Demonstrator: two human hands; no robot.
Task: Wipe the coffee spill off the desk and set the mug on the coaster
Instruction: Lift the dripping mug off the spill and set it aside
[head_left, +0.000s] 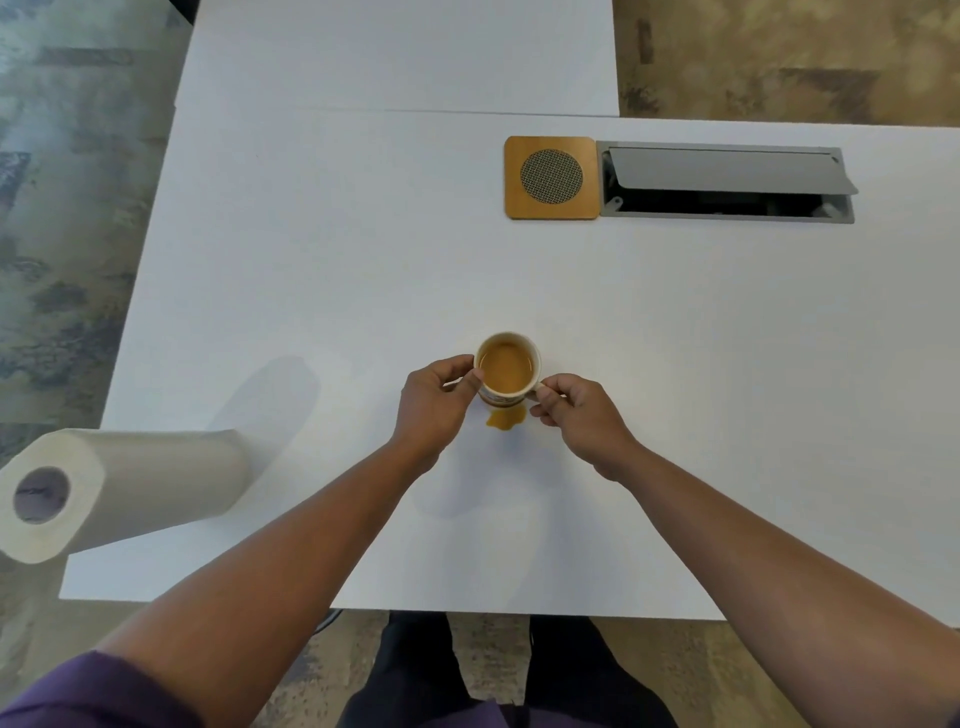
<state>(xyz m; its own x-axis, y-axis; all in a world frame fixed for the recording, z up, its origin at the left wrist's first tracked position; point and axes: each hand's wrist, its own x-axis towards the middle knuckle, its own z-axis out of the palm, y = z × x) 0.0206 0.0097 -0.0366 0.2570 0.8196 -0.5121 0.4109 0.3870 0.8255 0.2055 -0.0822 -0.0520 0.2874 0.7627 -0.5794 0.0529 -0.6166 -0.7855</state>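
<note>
White desk (363, 260): both hands grasp a full mug (508, 370) (left hand (435, 402) steadying, right hand (574, 413) pinching its handle), probably to lift it off the spill (505, 419) between them.

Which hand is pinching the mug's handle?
The right hand pinches the handle; the left hand grips the mug by its side.

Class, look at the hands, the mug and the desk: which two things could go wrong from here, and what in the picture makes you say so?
The mug is nearly full, so carrying it to the coaster may slop more coffee. The open cable hatch adjoins the coaster; an overshoot might wet it. The spill is unwiped; a hand could smear it.
</note>
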